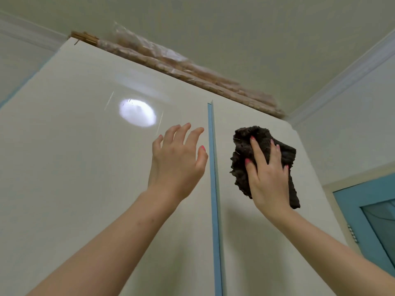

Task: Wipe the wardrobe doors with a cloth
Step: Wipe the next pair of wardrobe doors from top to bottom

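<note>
Two glossy cream wardrobe doors fill the view, the left door and the right door, split by a blue vertical strip. My right hand presses a crumpled dark brown cloth flat against the upper part of the right door. The cloth sticks out above and to both sides of the hand. My left hand is raised near the left door, just left of the blue strip, fingers spread and holding nothing. I cannot tell whether it touches the door.
A long bundle of wooden sticks wrapped in clear plastic lies along the wardrobe top, just under the ceiling. A blue-framed door with a glass pane stands at the right. A ceiling lamp's reflection glares on the left door.
</note>
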### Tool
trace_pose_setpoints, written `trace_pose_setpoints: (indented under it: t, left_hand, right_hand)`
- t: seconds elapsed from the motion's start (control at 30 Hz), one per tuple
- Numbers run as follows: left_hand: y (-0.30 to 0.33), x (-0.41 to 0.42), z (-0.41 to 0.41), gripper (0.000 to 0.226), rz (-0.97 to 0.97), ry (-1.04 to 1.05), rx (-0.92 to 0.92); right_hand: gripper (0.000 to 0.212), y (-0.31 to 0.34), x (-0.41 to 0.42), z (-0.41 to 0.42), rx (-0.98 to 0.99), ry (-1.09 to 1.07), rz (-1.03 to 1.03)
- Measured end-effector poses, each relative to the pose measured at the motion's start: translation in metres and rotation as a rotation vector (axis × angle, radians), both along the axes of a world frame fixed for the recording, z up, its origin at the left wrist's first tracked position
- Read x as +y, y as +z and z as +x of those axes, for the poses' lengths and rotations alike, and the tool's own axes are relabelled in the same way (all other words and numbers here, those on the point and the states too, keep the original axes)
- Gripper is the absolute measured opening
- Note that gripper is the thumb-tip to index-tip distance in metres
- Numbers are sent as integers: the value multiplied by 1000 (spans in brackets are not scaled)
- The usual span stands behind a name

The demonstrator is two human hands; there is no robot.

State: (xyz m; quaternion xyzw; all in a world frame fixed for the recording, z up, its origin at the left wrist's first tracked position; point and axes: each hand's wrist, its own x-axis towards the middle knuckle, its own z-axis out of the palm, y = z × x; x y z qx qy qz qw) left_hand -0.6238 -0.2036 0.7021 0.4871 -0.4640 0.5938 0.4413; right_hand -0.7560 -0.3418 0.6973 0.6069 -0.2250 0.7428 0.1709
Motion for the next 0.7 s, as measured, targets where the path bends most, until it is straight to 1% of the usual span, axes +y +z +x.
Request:
trace_pose_setpoints:
  t: [0.13,0.23,0.33,0.4,0.5,0.6,0.7]
  left_hand:
    - [28,-27,-2,46,7,60,-22]
    - [42,-42,-5,45,-17,105,-43]
    - [40,-56,-9,43,-65,95,-34]
    - [35,-70,-12,43,-78,134,-27]
    - [38,-90,-18,45,-71,263,-8]
    - [45,-101,-27,44,-93,305,41]
    - [48,-108,-31,43,-120,341,70]
  right_hand:
    - [50,30,-30,-9,-91,140,73]
    - [50,60,-49,-15,-151,177,59]
    - [50,90,-60,-15,-163,186,2]
    - [50,107,-67,-9,-119,182,-63]
    - [50,134,-71,6,-2,182,-150]
    - [50,153,-72,24,134,160,-154]
    - [50,158,-81,49,282,116,-142]
